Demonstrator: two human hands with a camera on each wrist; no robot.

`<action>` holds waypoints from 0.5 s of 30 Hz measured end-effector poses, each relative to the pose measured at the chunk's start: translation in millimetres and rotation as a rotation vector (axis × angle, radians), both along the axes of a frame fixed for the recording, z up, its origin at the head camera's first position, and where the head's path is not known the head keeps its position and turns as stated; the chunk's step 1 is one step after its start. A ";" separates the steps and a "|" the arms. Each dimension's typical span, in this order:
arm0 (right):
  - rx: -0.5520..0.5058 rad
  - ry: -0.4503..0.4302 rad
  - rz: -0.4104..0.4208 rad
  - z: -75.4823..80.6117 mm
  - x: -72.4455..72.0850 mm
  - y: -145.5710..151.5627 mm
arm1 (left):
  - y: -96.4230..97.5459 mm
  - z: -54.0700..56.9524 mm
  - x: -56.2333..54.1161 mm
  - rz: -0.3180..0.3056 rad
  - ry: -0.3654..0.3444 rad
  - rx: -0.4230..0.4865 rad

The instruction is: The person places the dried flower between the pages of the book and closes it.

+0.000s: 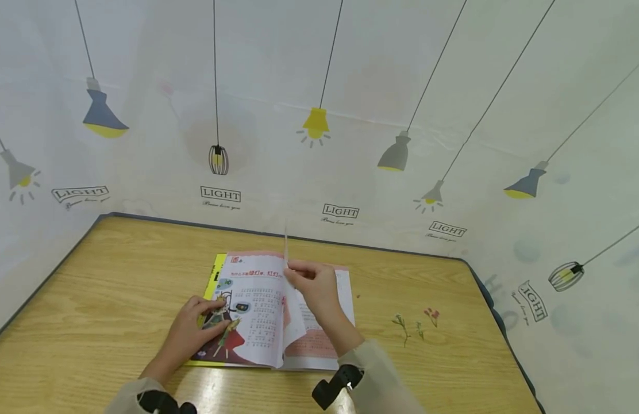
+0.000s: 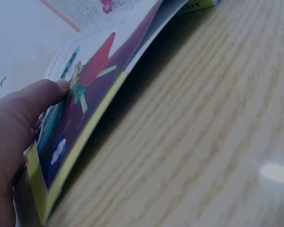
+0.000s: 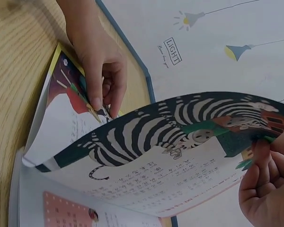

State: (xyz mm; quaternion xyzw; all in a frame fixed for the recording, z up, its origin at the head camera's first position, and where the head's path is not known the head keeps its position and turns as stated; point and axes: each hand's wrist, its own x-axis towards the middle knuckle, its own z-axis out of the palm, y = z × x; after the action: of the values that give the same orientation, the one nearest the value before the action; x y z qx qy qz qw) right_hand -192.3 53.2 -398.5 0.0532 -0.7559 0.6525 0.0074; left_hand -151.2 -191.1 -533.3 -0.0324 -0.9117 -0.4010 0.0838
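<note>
Right now the open book point(image 1: 260, 322) lies beneath your hands: your left hand point(image 1: 192, 328) presses thumb and fingertips on its left page, while your right hand point(image 1: 318, 287) pinches a raised page point(image 3: 203, 175) above its middle. Flower sprigs point(image 1: 401, 329) lie right of the book.

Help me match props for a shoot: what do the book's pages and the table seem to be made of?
The pages look like printed paper, fairly smooth: the one in the right hand bends in a thin curve. The table looks like wood or wood-look laminate; grain lines show, and a bright glare suggests a slightly glossy finish.
</note>
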 end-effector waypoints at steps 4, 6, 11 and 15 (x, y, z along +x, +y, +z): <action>-0.006 -0.001 0.025 -1.4 -0.7 -7.4 | -0.9 7.2 -1.8 -0.015 -0.032 -0.007; -0.011 -0.012 0.042 -1.6 -0.3 -10.9 | -1.7 11.9 -3.2 -0.026 -0.060 -0.024; -0.009 -0.024 0.068 2.1 1.4 -21.6 | -5.0 20.9 -7.6 -0.078 -0.096 -0.055; -0.011 -0.029 0.085 4.2 3.4 -30.0 | -7.1 28.7 -10.2 -0.119 -0.083 -0.023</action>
State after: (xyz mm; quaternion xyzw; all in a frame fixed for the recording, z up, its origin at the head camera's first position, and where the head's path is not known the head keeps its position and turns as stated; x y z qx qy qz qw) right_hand -188.9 23.2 -394.4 0.0757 -0.7494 0.6571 -0.0309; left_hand -161.4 -198.2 -504.6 -0.0707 -0.9154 -0.3957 0.0214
